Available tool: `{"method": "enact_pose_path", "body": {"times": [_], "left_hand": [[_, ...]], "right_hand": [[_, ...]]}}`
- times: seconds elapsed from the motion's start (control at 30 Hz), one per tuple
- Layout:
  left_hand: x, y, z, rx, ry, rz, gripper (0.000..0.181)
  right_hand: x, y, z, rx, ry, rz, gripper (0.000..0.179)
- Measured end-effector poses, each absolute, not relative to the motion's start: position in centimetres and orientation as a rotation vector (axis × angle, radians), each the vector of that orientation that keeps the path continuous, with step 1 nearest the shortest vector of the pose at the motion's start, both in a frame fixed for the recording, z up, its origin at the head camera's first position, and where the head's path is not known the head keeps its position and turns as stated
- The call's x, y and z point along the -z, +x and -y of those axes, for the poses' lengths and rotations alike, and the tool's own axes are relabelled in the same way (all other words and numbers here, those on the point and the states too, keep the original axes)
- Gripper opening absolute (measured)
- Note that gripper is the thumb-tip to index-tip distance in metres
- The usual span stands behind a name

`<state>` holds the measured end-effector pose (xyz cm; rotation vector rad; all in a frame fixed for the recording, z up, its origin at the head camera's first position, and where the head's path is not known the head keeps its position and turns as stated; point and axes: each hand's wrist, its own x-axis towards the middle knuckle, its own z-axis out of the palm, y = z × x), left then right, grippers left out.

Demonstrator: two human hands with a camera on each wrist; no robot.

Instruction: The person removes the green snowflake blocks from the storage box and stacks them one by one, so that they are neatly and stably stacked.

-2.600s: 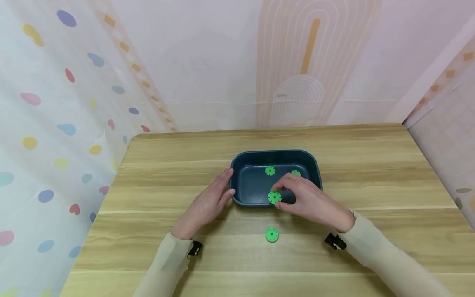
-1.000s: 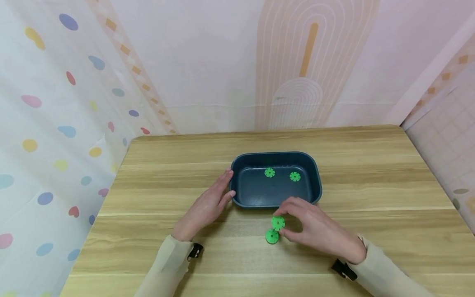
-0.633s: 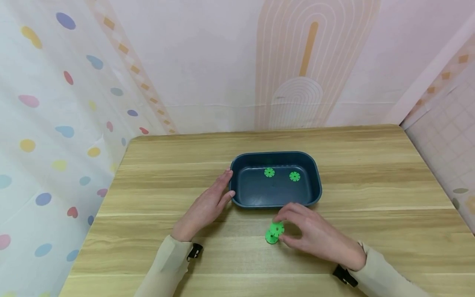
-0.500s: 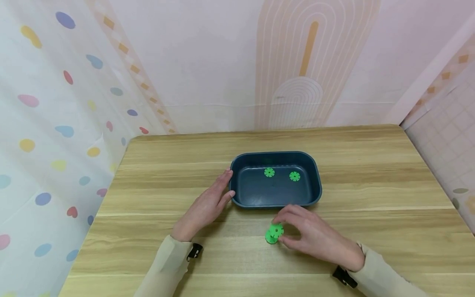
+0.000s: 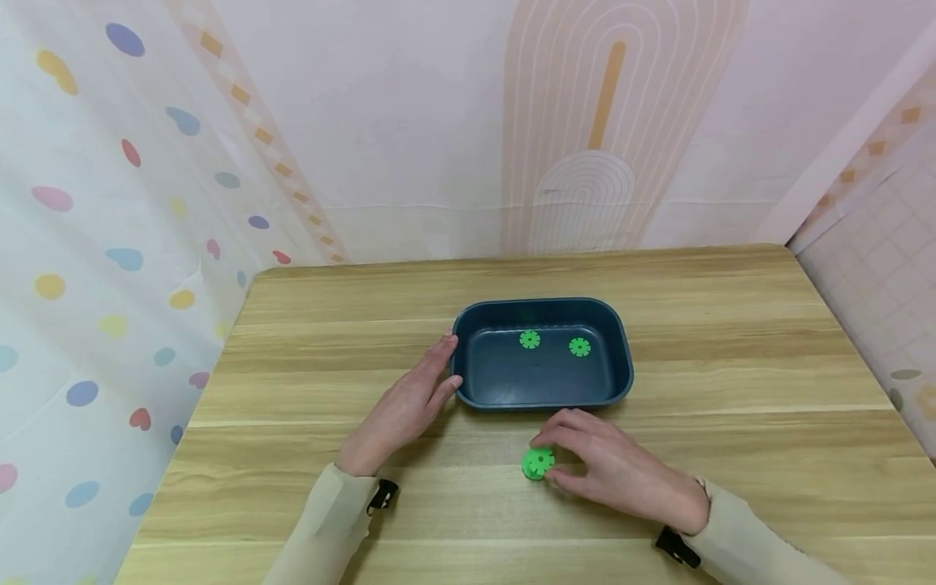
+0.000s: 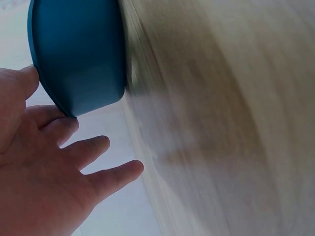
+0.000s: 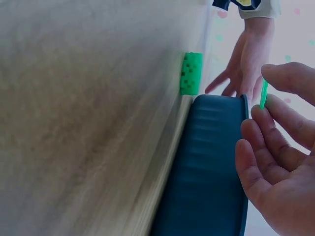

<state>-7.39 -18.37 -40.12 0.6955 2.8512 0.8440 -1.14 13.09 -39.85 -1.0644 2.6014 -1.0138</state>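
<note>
My right hand (image 5: 617,473) pinches a thin green notched disc (image 5: 543,460) between thumb and fingertips. In the right wrist view this disc (image 7: 264,94) shows edge-on, apart from and higher than a short stack of green discs (image 7: 191,73) on the table. From the head view the held disc covers most of that stack. A dark blue rectangular tub (image 5: 543,405) stands just beyond, with two green notched discs (image 5: 530,339) lying inside. My left hand (image 5: 402,412) rests with extended fingers against the tub's left end, its thumb and a fingertip at the rim.
The wood-grain table (image 5: 329,341) stretches out on all sides of the tub. A patterned curtain (image 5: 409,130) hangs behind its far edge and along the left. Each wrist wears a black strap, such as the left strap (image 5: 383,494).
My right hand has carried a disc from the tub toward me, then lowered it toward the stack and slightly left. The left hand stays at the tub.
</note>
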Motion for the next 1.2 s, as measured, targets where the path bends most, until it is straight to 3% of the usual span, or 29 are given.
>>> {"method": "enact_pose_path", "body": {"times": [1.2], "left_hand": [[40.2, -7.5, 18.3, -0.838, 0.71, -2.849, 0.063]], "right_hand": [[41.0, -2.3, -12.2, 0.826, -1.164, -2.533, 0.023]]}}
